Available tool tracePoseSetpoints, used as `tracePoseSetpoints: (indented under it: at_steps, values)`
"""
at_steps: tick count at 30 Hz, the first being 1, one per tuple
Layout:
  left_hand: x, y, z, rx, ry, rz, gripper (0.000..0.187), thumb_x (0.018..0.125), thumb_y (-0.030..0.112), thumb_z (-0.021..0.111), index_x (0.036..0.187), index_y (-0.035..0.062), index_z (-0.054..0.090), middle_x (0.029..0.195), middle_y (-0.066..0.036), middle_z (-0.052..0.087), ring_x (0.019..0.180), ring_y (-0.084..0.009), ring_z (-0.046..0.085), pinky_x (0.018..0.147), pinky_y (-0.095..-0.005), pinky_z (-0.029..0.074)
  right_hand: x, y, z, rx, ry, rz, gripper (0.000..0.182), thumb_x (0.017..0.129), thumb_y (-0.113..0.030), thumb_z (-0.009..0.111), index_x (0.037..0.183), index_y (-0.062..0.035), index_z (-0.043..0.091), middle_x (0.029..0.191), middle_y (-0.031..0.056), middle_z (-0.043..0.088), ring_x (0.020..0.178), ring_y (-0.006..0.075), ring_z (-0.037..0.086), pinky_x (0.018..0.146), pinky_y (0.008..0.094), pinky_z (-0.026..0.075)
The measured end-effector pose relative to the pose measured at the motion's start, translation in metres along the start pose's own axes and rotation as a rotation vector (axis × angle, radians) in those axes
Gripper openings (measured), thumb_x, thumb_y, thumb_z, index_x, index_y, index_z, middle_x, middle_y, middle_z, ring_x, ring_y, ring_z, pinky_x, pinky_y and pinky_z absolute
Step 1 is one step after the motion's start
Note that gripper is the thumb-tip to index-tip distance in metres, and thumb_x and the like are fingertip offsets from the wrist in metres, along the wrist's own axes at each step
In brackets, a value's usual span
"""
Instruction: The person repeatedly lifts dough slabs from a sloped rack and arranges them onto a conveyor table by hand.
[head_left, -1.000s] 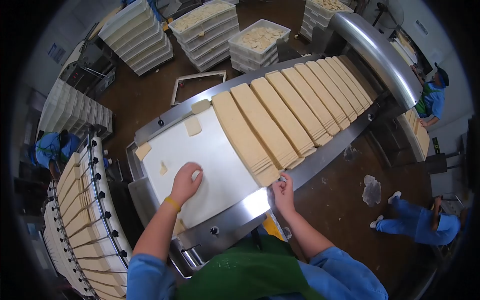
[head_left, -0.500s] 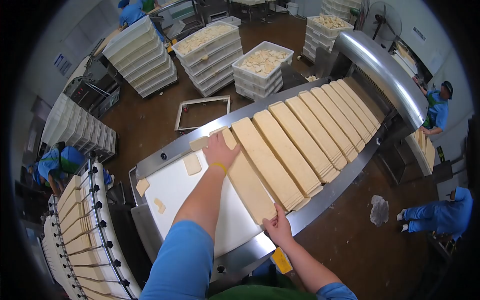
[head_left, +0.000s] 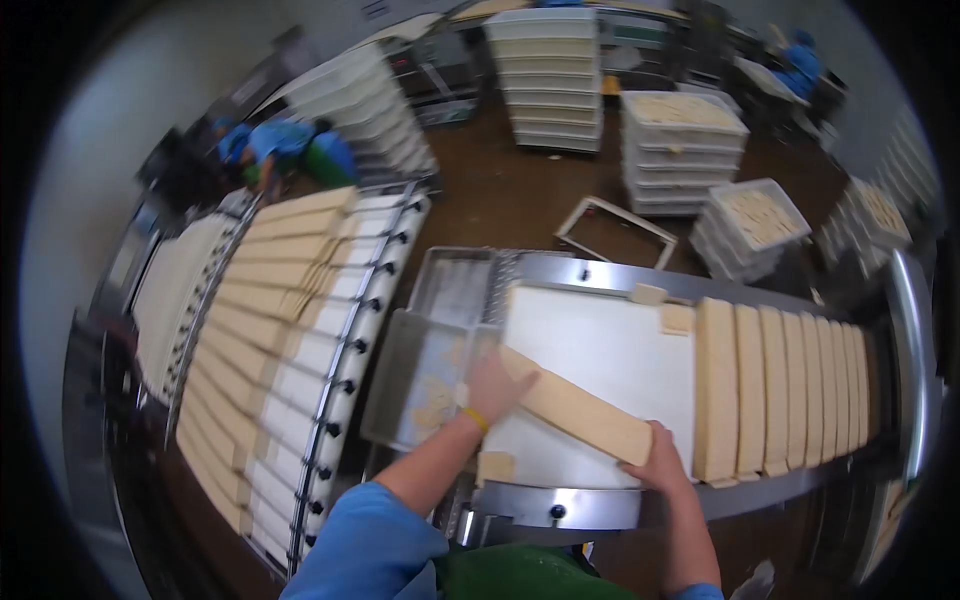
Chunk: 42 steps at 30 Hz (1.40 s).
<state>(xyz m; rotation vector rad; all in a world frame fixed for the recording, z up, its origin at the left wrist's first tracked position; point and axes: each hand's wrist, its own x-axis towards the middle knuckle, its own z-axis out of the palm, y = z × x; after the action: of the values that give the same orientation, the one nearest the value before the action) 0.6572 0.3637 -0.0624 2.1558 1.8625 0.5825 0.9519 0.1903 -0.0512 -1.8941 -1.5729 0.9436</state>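
A long pale strip stack (head_left: 580, 408) lies slantwise between my hands over the white belt (head_left: 600, 335). My left hand (head_left: 497, 388), with a yellow band at the wrist, is closed round its upper left end. My right hand (head_left: 662, 462) grips the lower right end, fingers partly hidden. To the right, several long stacks (head_left: 715, 390) stand in a row on the same belt. Small square pieces (head_left: 677, 319) lie near the belt's back right corner, and another square piece (head_left: 496, 467) rests at its front left corner.
Left of the belt is a grey tray (head_left: 385, 390) with scraps. Further left runs a conveyor (head_left: 290, 420) with a metal rail and long sheets. A co-worker (head_left: 285, 145) bends behind it. White crate stacks (head_left: 545, 80) and an empty frame (head_left: 615, 230) stand behind.
The view has swung left. Both hands have carried a strip stack away from the row toward the left end of the belt, and it now lies at a slant.
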Motion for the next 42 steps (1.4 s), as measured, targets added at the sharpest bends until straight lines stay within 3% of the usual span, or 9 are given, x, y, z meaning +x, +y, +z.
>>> tracePoseSetpoints:
  at_steps: [8,14,20,23,31,34,37,39,42]
  values:
    - [-0.044,-0.113,-0.126,-0.156,0.241,-0.231,0.06,0.073,0.043,0.076,0.106,-0.0001,0.05,0.098,-0.019,0.062,0.089,-0.0379,0.061,0.076,-0.042,0.049,0.035,-0.096,0.089,-0.062,-0.012,-0.277,0.094,0.057,-0.015,0.086,0.133,-0.0038,0.033,0.122,0.016,0.045,0.106,0.0305,0.052,0.097,0.0377,0.043]
    - [-0.061,-0.245,-0.234,-0.247,0.469,-0.506,0.029,0.092,0.032,0.053,0.098,0.0042,0.054,0.081,-0.023,0.061,0.081,-0.0408,0.06,0.07,-0.0461,0.046,0.042,-0.199,0.182,0.571,-0.267,-0.189,0.064,0.08,-0.01,0.068,0.134,-0.0026,0.035,0.117,0.0135,0.045,0.112,0.0241,0.047,0.096,0.0348,0.041]
    - [-0.117,-0.383,-0.267,-0.279,0.715,-0.615,0.026,0.095,0.027,0.046,0.092,0.0032,0.056,0.085,-0.021,0.062,0.08,-0.0391,0.059,0.07,-0.0423,0.047,0.007,-0.297,0.246,0.373,-0.297,-0.464,0.05,0.084,-0.011,0.062,0.129,-0.0019,0.042,0.113,0.0161,0.046,0.106,0.0278,0.048,0.094,0.0343,0.039]
    - [-0.138,-0.427,-0.273,-0.169,0.513,-0.668,0.024,0.094,0.024,0.046,0.092,0.0022,0.056,0.088,-0.021,0.063,0.083,-0.0386,0.06,0.072,-0.0434,0.047,-0.017,-0.327,0.274,0.396,-0.358,-0.466,0.048,0.085,-0.011,0.061,0.128,-0.0017,0.042,0.112,0.0161,0.046,0.104,0.0275,0.049,0.093,0.0341,0.039]
    - [-0.125,-0.472,-0.309,0.286,0.122,-0.583,0.023,0.088,0.021,0.052,0.091,-0.001,0.057,0.097,-0.024,0.062,0.094,-0.0403,0.059,0.086,-0.0478,0.047,-0.024,-0.37,0.336,0.454,-0.334,-0.348,0.048,0.09,-0.009,0.057,0.132,0.0003,0.036,0.122,0.0172,0.045,0.11,0.0225,0.05,0.094,0.0323,0.041]
    - [-0.146,-0.464,-0.3,0.48,0.518,-0.163,0.019,0.082,0.018,0.057,0.088,0.0002,0.058,0.098,-0.021,0.061,0.094,-0.0387,0.058,0.085,-0.047,0.047,-0.018,-0.389,0.364,0.378,-0.347,-0.405,0.049,0.09,-0.006,0.055,0.134,-0.0013,0.033,0.12,0.0128,0.046,0.11,0.018,0.047,0.097,0.0297,0.038]
    - [-0.165,-0.408,-0.302,0.135,0.441,-0.012,0.022,0.078,0.017,0.059,0.09,-0.0017,0.057,0.094,-0.02,0.058,0.092,-0.0378,0.055,0.083,-0.0465,0.045,-0.021,-0.406,0.394,0.283,-0.365,-0.422,0.05,0.089,-0.008,0.057,0.133,-0.0012,0.034,0.119,0.0129,0.046,0.108,0.0193,0.048,0.094,0.0306,0.04]
    - [-0.179,-0.369,-0.299,-0.115,0.036,-0.143,0.025,0.078,0.015,0.058,0.095,-0.0032,0.054,0.093,-0.019,0.055,0.092,-0.0374,0.052,0.082,-0.046,0.043,-0.021,-0.407,0.4,0.186,-0.332,-0.482,0.05,0.089,-0.008,0.057,0.133,-0.001,0.034,0.119,0.0132,0.046,0.109,0.0191,0.048,0.095,0.0309,0.04]
    - [-0.192,-0.333,-0.288,-0.084,0.318,-0.112,0.024,0.08,0.014,0.057,0.096,-0.0026,0.052,0.093,-0.017,0.054,0.091,-0.0355,0.051,0.083,-0.0448,0.042,-0.019,-0.399,0.403,0.231,-0.353,-0.451,0.05,0.089,-0.008,0.057,0.132,-0.0005,0.034,0.12,0.0137,0.045,0.111,0.0191,0.046,0.096,0.0313,0.039]
